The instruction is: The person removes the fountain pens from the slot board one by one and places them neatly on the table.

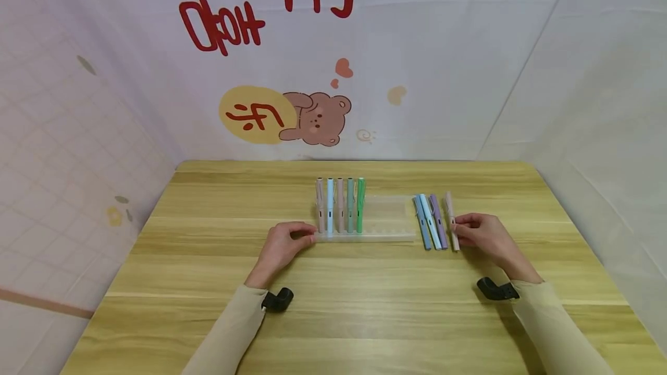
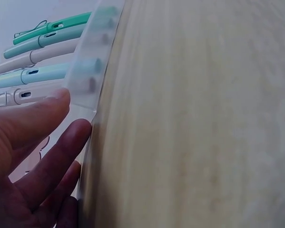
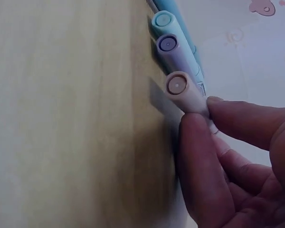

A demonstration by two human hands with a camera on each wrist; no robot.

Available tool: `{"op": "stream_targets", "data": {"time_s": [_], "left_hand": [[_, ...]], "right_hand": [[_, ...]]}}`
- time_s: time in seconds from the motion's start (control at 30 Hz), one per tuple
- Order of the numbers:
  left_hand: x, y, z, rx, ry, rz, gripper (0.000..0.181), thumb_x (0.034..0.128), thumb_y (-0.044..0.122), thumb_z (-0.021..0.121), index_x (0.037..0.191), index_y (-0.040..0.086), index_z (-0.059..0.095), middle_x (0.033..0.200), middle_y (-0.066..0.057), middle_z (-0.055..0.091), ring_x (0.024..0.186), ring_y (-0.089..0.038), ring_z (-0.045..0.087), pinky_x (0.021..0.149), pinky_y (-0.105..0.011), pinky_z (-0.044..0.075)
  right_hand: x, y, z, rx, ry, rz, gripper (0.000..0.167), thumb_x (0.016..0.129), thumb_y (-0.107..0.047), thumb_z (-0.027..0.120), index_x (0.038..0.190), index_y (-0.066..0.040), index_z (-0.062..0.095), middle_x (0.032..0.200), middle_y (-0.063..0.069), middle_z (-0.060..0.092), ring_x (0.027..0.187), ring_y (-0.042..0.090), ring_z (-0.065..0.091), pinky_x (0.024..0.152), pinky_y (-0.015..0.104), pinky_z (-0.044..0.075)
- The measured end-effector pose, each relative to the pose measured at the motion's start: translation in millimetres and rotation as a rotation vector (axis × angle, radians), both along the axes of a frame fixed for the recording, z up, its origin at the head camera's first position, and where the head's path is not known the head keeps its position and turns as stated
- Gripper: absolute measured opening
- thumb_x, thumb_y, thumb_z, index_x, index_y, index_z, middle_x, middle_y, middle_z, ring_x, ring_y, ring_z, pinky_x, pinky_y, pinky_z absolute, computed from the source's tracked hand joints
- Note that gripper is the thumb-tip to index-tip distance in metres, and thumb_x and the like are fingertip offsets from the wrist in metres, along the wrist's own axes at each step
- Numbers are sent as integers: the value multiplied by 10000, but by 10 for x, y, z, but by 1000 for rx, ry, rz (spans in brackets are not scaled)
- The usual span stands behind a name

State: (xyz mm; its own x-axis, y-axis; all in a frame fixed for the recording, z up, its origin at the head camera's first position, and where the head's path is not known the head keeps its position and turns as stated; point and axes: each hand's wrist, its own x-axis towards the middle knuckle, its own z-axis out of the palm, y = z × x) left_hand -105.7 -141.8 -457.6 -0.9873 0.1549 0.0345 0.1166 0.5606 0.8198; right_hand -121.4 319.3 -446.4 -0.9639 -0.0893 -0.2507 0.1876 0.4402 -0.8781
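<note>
My left hand [image 1: 281, 246] is at the left end of a clear plastic pen rack [image 1: 388, 237], its thumb and index finger pinching the corner. Several capped pens stand side by side in the rack's left part: mauve, light blue, mauve again, grey-green, and a bright green pen [image 1: 360, 206] rightmost. My right hand [image 1: 484, 236] pinches a pale pink pen [image 3: 192, 97] between thumb and index finger, to the right of the rack. Just left of that pen lie a purple pen [image 1: 439, 221], a light blue pen [image 1: 430, 221] and a darker blue pen [image 1: 422, 221], close together.
The wooden table [image 1: 359, 305] reaches back to a white cloth wall [image 1: 443, 74] printed with a bear and red characters. Black wrist mounts [image 1: 278, 300] stick out from both sleeves. The rack's right half shows bare clear plastic.
</note>
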Motion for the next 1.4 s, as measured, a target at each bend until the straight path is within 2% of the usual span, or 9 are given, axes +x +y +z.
{"op": "stream_targets", "data": {"time_s": [0.23,0.53,0.93,1.13,1.4], "left_hand": [[-5,-5,20,-12,-1,-3,141,907,119,807,1048,121,818,1108,-35,770,1132,-279,677,1003,-498,510],[-15,-17,0,-8,-7,3,145,915,125,801,1059,123,818,1132,-48,766,1162,-289,667,1024,-507,496],[-10,-20,0,-24,4,2,148,910,121,803,1057,124,817,1129,-47,766,1146,-284,674,1014,-502,502],[-3,-39,15,-14,14,9,153,906,103,802,1058,102,814,1132,-72,763,1148,-302,672,1017,-506,502],[0,-15,2,-11,-11,12,156,906,114,805,1062,110,815,1145,-68,762,1163,-293,666,1026,-498,497]], "right_hand": [[-21,-32,22,35,-28,6,421,1011,-129,677,1251,202,575,1046,182,715,839,105,708,739,275,611],[-4,-73,30,95,-26,6,416,1006,-154,694,1247,172,599,1077,208,717,880,161,723,737,284,613],[-18,-79,10,109,-7,-16,372,1014,-178,681,1206,139,642,1084,198,722,877,126,715,756,273,609],[-35,-115,7,106,-2,-23,412,1018,-219,681,1215,141,636,1104,219,716,884,142,722,749,271,608],[-24,-71,-23,109,-17,-20,460,1034,-247,662,1247,158,614,1118,233,712,884,138,721,737,270,608]]}}
